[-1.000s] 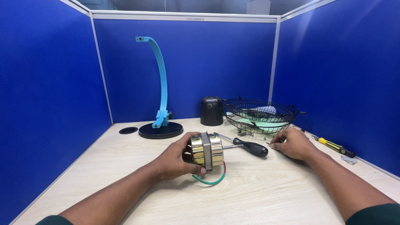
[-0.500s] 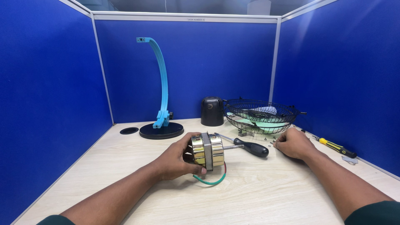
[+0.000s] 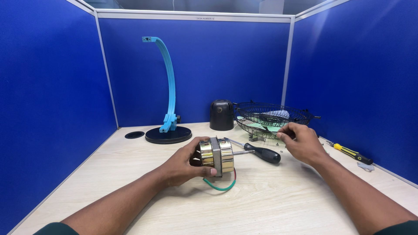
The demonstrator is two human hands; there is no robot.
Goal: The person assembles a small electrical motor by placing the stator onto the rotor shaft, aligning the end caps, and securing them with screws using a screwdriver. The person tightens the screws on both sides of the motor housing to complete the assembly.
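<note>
My left hand (image 3: 185, 167) grips a brass-coloured fan motor (image 3: 217, 156) just above the desk, its shaft pointing right; green and red wires (image 3: 221, 186) trail beneath it. My right hand (image 3: 302, 143) hovers a little to the right, fingers pinched together near the rim of the black wire fan guard (image 3: 272, 118). Whether something small sits between those fingertips cannot be made out. A black-handled screwdriver (image 3: 260, 152) lies on the desk between the two hands.
A black round base with a curved light-blue stand (image 3: 166, 113) is at the back left, a black motor cover (image 3: 221, 115) behind the guard. A yellow-handled screwdriver (image 3: 350, 152) lies at the right edge. Blue partition walls enclose the wooden desk (image 3: 261, 209). A cable hole (image 3: 134, 135) is at the left.
My right hand has lifted off the desk and moved slightly toward the fan guard, fingers drawn together. The left hand and motor have stayed put.
</note>
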